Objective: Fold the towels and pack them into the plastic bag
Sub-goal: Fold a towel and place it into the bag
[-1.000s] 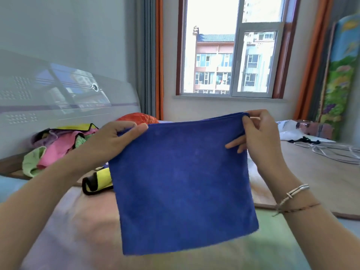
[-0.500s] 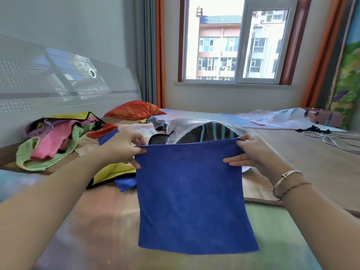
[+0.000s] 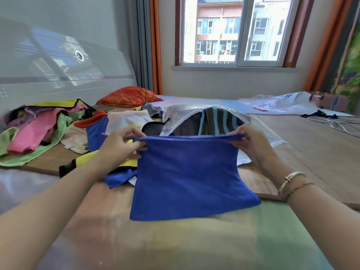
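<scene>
A blue towel [image 3: 187,178] is spread in front of me, its lower edge lying on the bed surface. My left hand [image 3: 120,145] pinches its top left corner and my right hand [image 3: 251,141] pinches its top right corner. Just behind the towel's top edge lies a clear plastic bag [image 3: 181,115] with a brown and blue striped towel [image 3: 214,121] inside. A heap of loose towels [image 3: 39,129] in pink, green, yellow and purple lies at the left, with more blue, yellow and pale towels [image 3: 124,119] beside my left hand.
A grey headboard [image 3: 58,65] runs along the left. An orange pillow [image 3: 128,96] lies at the back. Another plastic bag [image 3: 282,104] and cables [image 3: 339,123] lie on the wooden boards [image 3: 311,145] at the right. A window [image 3: 233,30] faces me.
Both hands have lowered the blue towel from held up high in the air to low over the bed. Its bottom edge now rests on the surface and the plastic bag shows behind it.
</scene>
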